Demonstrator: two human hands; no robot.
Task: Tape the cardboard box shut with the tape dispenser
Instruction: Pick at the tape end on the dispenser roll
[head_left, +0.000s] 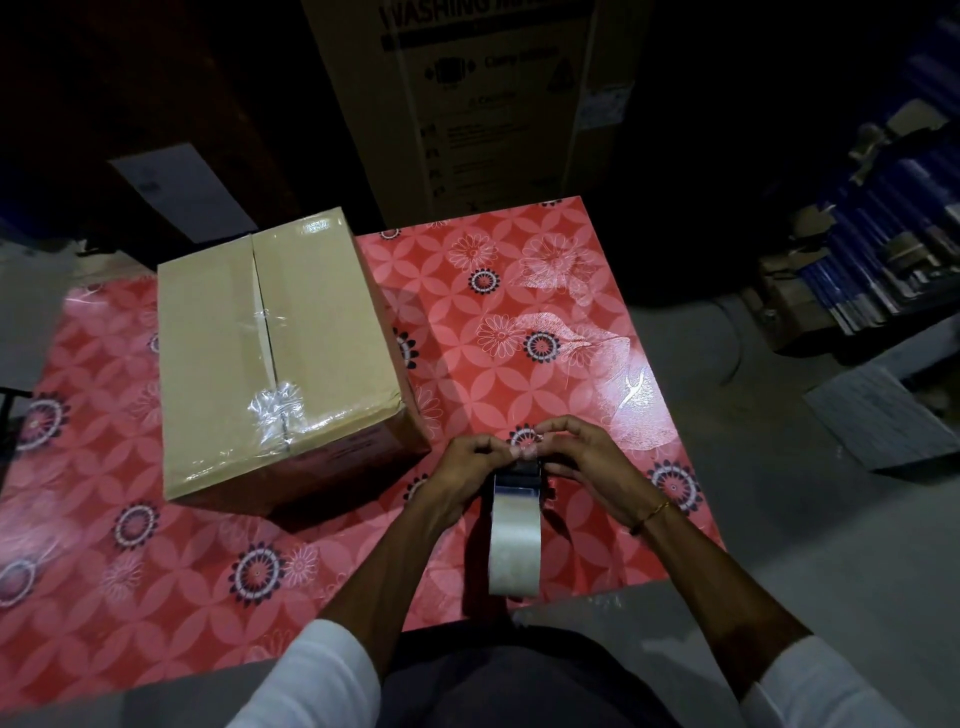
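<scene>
A brown cardboard box (275, 358) sits on the left part of a red flowered table (519, 312), flaps closed, with crumpled clear tape across the near end of its centre seam. To its right, near the table's front edge, stands the tape dispenser (515, 530) with a roll of clear tape. My left hand (467, 467) and my right hand (582, 457) both pinch at the tape end on top of the dispenser, fingertips nearly touching. Both hands are apart from the box.
A tall printed carton (467, 104) stands behind the table. Stacked blue items and cardboard (883, 249) lie on the floor at the right, with a grey mat (878, 415) nearer. The room is dark around the table.
</scene>
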